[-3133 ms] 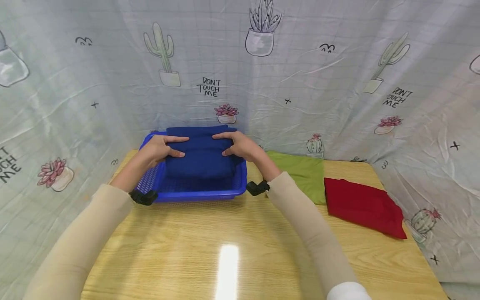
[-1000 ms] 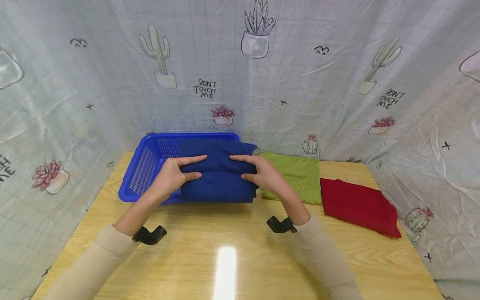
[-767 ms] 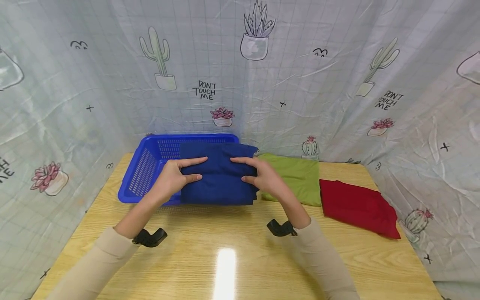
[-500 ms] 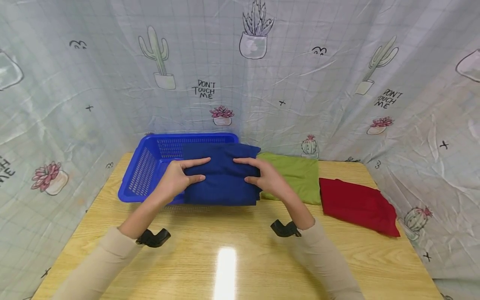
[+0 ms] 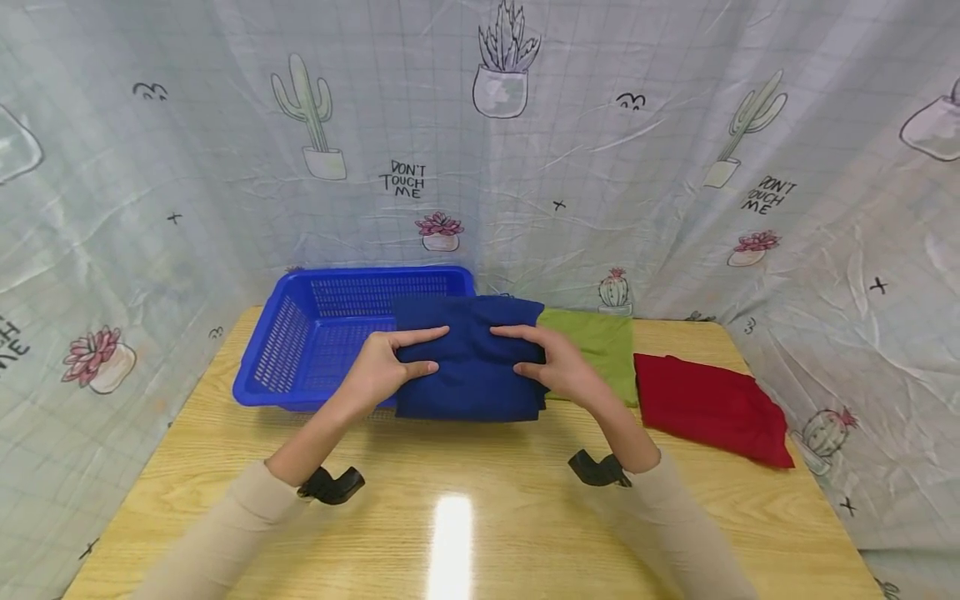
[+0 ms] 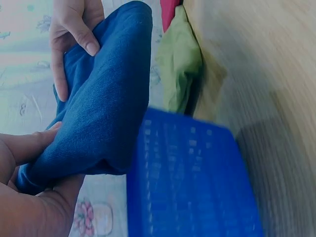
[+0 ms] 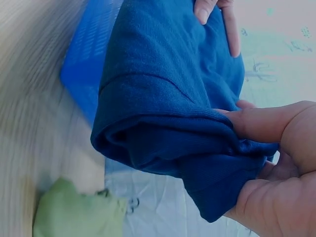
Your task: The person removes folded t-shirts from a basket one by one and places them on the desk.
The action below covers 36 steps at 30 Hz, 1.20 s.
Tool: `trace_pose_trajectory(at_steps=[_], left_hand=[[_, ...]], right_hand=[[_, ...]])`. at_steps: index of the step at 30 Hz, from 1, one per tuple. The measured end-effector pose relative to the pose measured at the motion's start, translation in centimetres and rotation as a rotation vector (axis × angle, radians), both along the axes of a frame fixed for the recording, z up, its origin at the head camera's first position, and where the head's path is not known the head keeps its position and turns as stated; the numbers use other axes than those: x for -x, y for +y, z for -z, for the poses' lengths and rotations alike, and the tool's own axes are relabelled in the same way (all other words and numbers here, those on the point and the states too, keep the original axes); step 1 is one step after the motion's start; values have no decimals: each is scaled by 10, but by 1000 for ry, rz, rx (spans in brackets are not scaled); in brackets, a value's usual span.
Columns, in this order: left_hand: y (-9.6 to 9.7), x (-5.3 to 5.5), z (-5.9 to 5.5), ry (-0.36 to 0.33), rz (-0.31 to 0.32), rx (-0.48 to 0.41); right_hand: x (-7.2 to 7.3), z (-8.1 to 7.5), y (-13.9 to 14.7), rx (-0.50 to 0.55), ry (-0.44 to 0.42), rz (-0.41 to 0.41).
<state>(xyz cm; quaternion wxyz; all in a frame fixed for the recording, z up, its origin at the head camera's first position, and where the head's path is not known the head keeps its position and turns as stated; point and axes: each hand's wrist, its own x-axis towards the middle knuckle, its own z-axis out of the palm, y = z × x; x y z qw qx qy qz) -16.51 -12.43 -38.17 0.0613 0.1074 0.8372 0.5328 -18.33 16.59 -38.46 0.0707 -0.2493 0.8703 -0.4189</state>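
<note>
A folded dark blue cloth [image 5: 468, 379] hangs in the air between both hands, over the right end of the blue plastic basket [image 5: 300, 333] in the head view. My left hand [image 5: 378, 367] grips its left side, thumb and index finger on top and the other fingers underneath. At the opposite side my right hand [image 5: 566, 362] pinches it the same way. Several layers show at the folded end of the cloth [image 7: 163, 133] in the right wrist view. The basket's perforated wall [image 6: 182, 177] appears below the cloth in the left wrist view.
To the right of the basket lies a folded green cloth [image 5: 600, 346], partly covered by the right hand and the blue cloth in the head view. Beside it is a folded red cloth [image 5: 712, 408]. A printed curtain [image 5: 555, 150] surrounds the wooden table [image 5: 510, 517].
The blue cloth was over the middle of the basket; both hands have lifted it out and carried it right and nearer, uncovering the basket's inside. The basket also sits farther left in view.
</note>
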Motion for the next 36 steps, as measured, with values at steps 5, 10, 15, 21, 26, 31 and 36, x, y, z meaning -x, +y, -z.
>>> trace_pose_trajectory(at_steps=[5,10,15,21,26,31,36], left_hand=[[22,-4,10,-6,40,-39],[46,-13,21,-11,83,-60],[66,-24,32,-25,184,-65],[80,-32,45,-2,287,-30],[83,-35,57,-24,313,-6],[84,-35,73,-55,355,54],[79,-37,92,-98,388,142]], right_hand=[[-11,1,25,-14,-14,17],[-23,5,54,-57,-45,38],[-38,13,86,-117,-74,81],[-52,20,114,-174,-115,92],[-60,27,121,-193,-179,98],[-66,47,121,-198,-195,77],[-70,68,119,-182,-205,26]])
